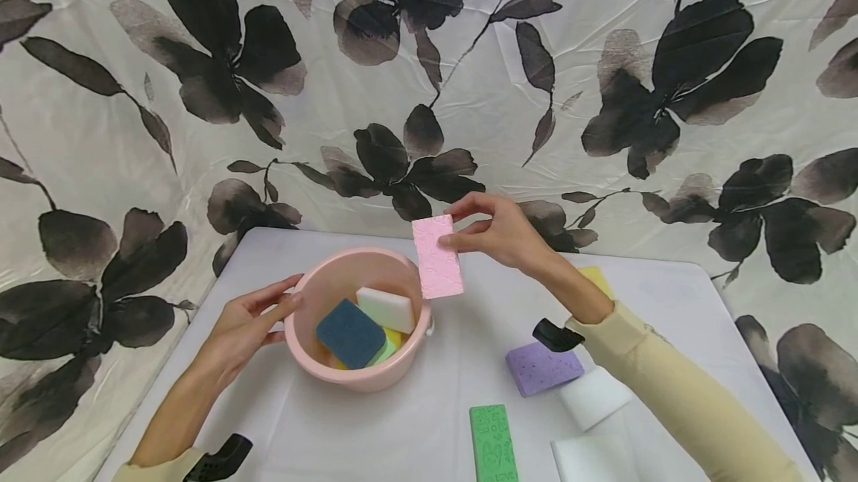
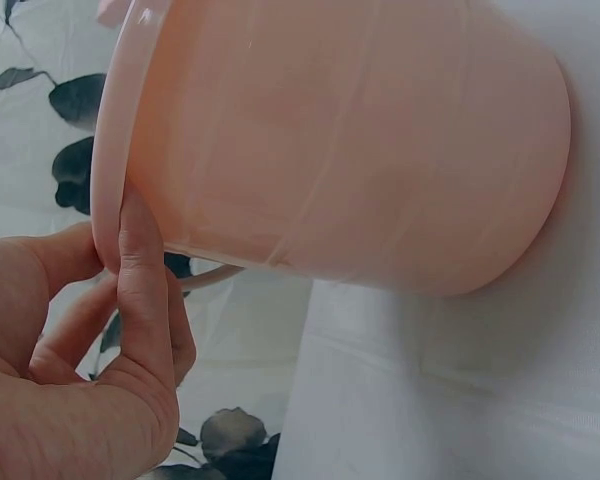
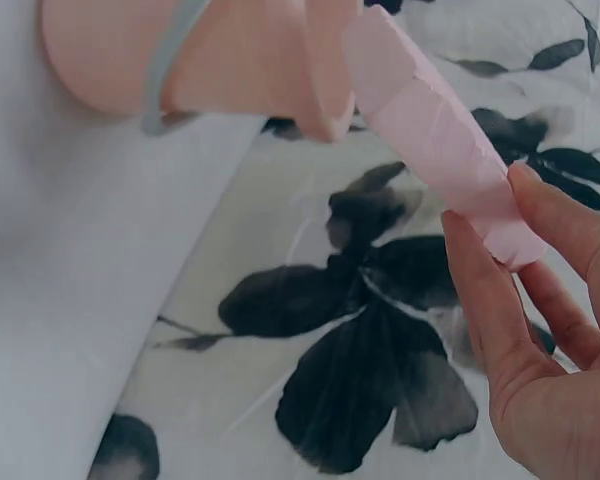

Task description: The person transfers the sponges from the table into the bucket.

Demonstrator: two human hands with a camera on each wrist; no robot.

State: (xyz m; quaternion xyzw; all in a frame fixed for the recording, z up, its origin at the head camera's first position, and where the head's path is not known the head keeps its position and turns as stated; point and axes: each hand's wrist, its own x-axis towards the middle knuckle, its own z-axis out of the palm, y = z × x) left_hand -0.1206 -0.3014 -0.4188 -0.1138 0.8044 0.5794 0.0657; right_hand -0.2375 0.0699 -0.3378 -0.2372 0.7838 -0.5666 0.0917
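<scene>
On the counter's (image 1: 462, 422) left side, left fingers (image 2: 143, 290) pinch the bucket's (image 1: 348, 273) rim. Farther off, right fingers (image 3: 475, 270) pinch the pink sponge's (image 1: 437, 266) upper part; its long axis slants down from them, lower end just beside the bucket's right rim.

A white table (image 1: 295, 433) carries a pink bucket (image 1: 335, 281) towards its left; to the right lie a purple sponge (image 1: 544, 369), a white block (image 1: 595, 398) just beside it, a second white block (image 1: 590, 461), a green sponge (image 1: 494, 443) and a partly hidden yellow piece (image 1: 596, 280)
</scene>
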